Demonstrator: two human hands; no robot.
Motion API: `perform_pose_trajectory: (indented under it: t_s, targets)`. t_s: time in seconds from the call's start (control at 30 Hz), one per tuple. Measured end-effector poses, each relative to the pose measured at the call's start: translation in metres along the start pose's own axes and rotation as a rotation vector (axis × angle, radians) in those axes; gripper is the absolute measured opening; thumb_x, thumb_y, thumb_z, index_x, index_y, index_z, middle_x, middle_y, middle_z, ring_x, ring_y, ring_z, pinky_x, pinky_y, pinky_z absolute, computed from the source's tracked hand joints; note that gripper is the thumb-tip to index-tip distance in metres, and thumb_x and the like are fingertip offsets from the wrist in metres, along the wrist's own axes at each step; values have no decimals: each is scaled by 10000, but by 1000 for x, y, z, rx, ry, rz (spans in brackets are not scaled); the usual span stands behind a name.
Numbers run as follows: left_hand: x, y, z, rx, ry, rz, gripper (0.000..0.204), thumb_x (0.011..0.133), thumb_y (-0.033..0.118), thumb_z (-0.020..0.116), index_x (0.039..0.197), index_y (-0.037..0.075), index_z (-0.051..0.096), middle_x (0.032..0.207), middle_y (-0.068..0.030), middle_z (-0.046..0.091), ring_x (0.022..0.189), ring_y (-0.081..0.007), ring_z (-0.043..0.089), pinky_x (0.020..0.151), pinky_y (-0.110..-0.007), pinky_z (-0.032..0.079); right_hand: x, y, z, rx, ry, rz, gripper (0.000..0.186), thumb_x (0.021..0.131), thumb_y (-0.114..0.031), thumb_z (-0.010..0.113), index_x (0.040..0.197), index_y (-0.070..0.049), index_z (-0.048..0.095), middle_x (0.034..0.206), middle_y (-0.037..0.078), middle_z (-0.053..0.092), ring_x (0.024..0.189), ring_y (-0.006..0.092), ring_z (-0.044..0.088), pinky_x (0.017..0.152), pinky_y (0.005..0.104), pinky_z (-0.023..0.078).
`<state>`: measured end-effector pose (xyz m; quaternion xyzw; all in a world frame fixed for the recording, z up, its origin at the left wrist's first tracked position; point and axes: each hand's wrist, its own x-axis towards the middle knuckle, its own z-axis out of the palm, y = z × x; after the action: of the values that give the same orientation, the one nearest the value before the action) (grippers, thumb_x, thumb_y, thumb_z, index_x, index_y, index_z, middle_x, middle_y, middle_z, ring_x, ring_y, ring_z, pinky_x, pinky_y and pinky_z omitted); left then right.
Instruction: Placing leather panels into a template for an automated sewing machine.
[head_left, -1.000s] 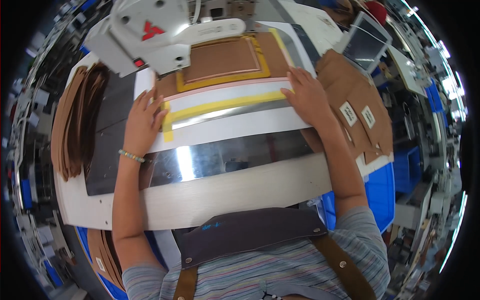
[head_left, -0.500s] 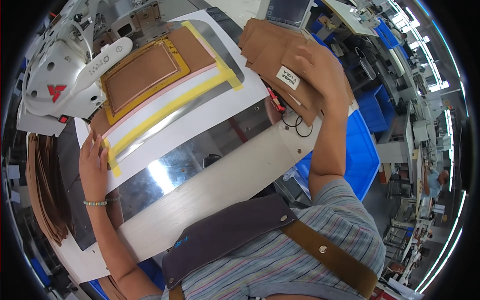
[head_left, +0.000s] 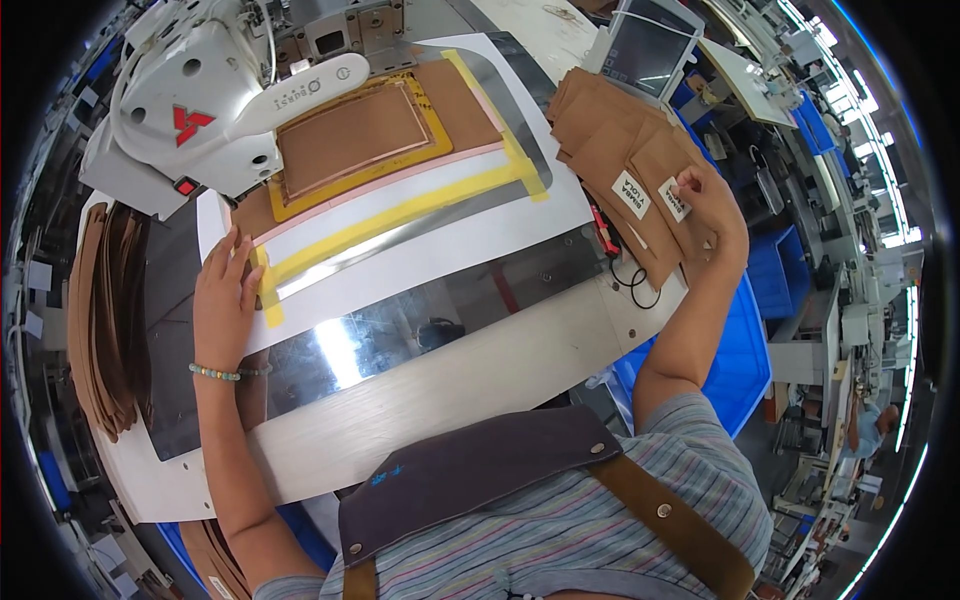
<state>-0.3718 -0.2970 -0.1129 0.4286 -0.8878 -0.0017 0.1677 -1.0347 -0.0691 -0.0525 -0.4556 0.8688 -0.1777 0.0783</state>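
My left hand (head_left: 225,300) lies with fingers spread at the left end of a flat jig (head_left: 380,230), a white and metallic sheet edged with yellow tape. On it a brown panel (head_left: 470,115) carries a yellow frame (head_left: 435,130) around a copper-lined inner rectangle, close to the white machine head (head_left: 160,110). My right hand (head_left: 712,205) is over a fanned pile of brown pieces (head_left: 595,130) at the right, fingers pinched beside a white printed label (head_left: 675,198); what they grip is too small to make out. A second label (head_left: 630,193) shows on the pile.
A stack of brown strips (head_left: 105,310) lies at the left. A screen (head_left: 648,50) stands back right. A red tool (head_left: 605,230) with a black cord lies by the pile. Blue bins (head_left: 735,360) sit below the table's right edge. A person (head_left: 870,430) works far right.
My right hand has left the jig's right edge for the brown pile, and its fingers have closed into a pinch. My left hand stays at the jig's left end. The view has turned.
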Motion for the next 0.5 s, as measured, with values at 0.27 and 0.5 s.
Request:
perform_pose_trajectory:
  t_s: [0.27, 0.5]
  targets:
    - [1, -5, -19, -22, 79, -16, 443, 970, 162, 735, 1392, 41, 677, 1540, -145, 595, 1329, -371, 606, 1112, -452, 500, 18, -143, 8, 502, -40, -490, 114, 983, -76, 716, 1054, 2, 674, 913, 22, 678, 858, 101, 612, 810, 288, 504]
    - [21, -31, -34, 0, 162, -94, 360, 1048, 239, 672, 1341, 32, 703, 1456, -150, 658, 1326, -349, 614, 1108, -448, 505, 82, -291, 112, 196, 212, -1042, 132, 967, -89, 664, 1068, -68, 745, 1005, 125, 748, 951, 311, 697, 845, 442, 549]
